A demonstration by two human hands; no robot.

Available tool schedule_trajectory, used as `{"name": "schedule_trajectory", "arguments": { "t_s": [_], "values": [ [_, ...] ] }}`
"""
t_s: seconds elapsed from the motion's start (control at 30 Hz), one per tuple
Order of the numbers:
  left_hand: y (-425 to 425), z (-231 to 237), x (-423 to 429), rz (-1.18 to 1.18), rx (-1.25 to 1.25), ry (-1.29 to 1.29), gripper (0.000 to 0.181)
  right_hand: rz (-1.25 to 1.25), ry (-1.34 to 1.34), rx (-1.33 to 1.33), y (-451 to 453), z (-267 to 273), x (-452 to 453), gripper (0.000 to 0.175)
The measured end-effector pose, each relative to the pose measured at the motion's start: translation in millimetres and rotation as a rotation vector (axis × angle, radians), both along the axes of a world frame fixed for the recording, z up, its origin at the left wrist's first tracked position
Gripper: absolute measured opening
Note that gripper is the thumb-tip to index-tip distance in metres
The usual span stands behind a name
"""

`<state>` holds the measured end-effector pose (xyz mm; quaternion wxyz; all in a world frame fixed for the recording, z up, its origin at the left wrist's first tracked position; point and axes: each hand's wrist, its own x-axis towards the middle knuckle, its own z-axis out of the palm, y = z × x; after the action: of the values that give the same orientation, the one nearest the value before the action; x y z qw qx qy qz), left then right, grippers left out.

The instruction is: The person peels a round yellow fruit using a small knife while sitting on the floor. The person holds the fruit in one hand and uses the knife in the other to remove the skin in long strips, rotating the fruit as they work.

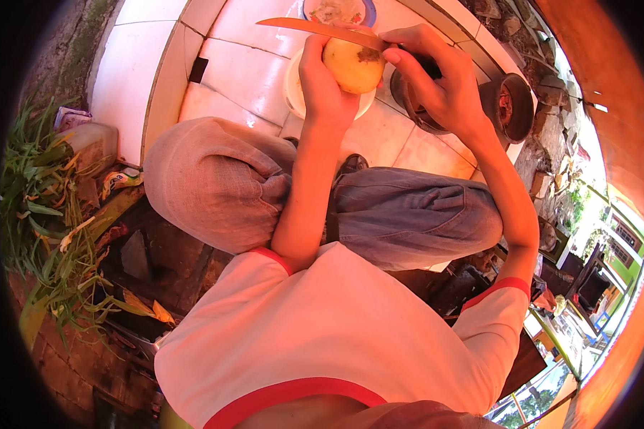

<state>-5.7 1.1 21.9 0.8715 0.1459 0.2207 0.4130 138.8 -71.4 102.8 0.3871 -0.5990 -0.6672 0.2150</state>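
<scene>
My left hand (326, 88) holds a round, pale yellow fruit or vegetable (349, 75) with a dark brown patch near its upper right. In my right hand (448, 80) is a kitchen knife (306, 26); its blade lies across the top of the yellow piece and points left. My right fingers hide most of the handle. Below my left hand a white bowl (291, 91) stands on the tiles, its inside mostly covered from sight. Beyond the hands sits a blue-rimmed bowl (372, 12) with pale and red bits in it.
Two dark buckets or pots (414, 110) (523, 107) stand to the right. My bent knees (209, 171) flank the white tiled floor (241, 64). A low tiled ledge (163, 91) runs along the left, near green leaves (43, 209) and a plastic container (94, 142).
</scene>
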Motion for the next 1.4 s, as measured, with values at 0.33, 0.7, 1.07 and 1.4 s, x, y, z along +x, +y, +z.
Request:
{"name": "schedule_trajectory", "arguments": {
  "t_s": [0.33, 0.7, 1.07, 1.4],
  "values": [
    [9.7, -22.0, -3.2, 0.08, -0.09, -0.121, 0.042, 0.161, -0.069, -0.058, 0.3, -1.3, 1.2, 0.048],
    [11.6, -19.6, -6.7, 0.04, 0.055, -0.072, 0.043, 0.149, -0.091, -0.096, 0.0, -0.3, -0.4, 0.053],
    [13.9, -21.0, -12.0, -0.122, 0.168, -0.167, 0.037, 0.138, -0.088, -0.094, -4.7, 1.4, -1.1, 0.051],
    [6.7, -16.0, -7.1, -0.086, 0.162, -0.092, 0.038, 0.08, -0.147, -0.008, -7.6, -8.4, -2.9, 0.048]
  ]
}}
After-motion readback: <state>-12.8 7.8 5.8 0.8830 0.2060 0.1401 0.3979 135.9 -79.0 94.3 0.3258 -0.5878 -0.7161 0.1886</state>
